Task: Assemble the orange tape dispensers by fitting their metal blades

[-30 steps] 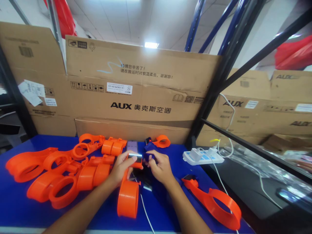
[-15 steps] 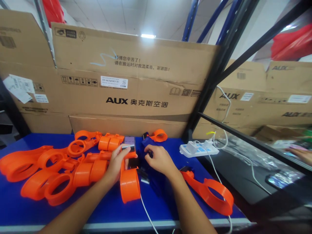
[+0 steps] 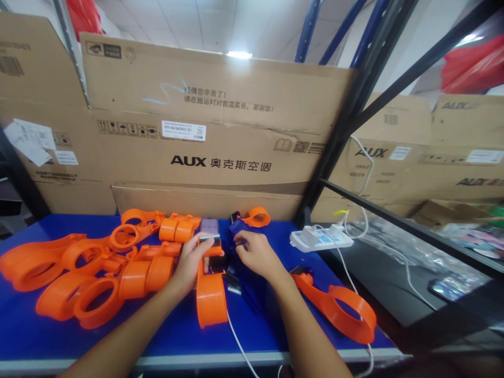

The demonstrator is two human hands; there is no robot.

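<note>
My left hand [image 3: 192, 260] is closed around the upper part of an orange tape dispenser [image 3: 212, 299]. Its ring hangs toward me, and a shiny metal strip [image 3: 209, 239] shows under my thumb. Just to the right, my right hand [image 3: 255, 254] has its fingers curled together at a dark blue object [image 3: 238, 231]; its kind and what the fingertips pinch are hard to make out. Below lies a small black and silver piece [image 3: 233, 283]. A phone [image 3: 209, 226] with a lit screen lies behind my left hand.
Several orange tape dispensers [image 3: 145, 278] crowd the left of the blue tabletop [image 3: 165, 336]. Another dispenser [image 3: 350, 315] lies at the right, one more [image 3: 258, 216] at the back. A white power strip [image 3: 321, 239] with cords sits by the rack post [image 3: 326, 142]. Cardboard [image 3: 220, 121] walls the rear.
My left hand and its dispenser have shifted very slightly right. My right hand stays by the dark blue object with fingers curled. Another person's hand at the far right has left the view.
</note>
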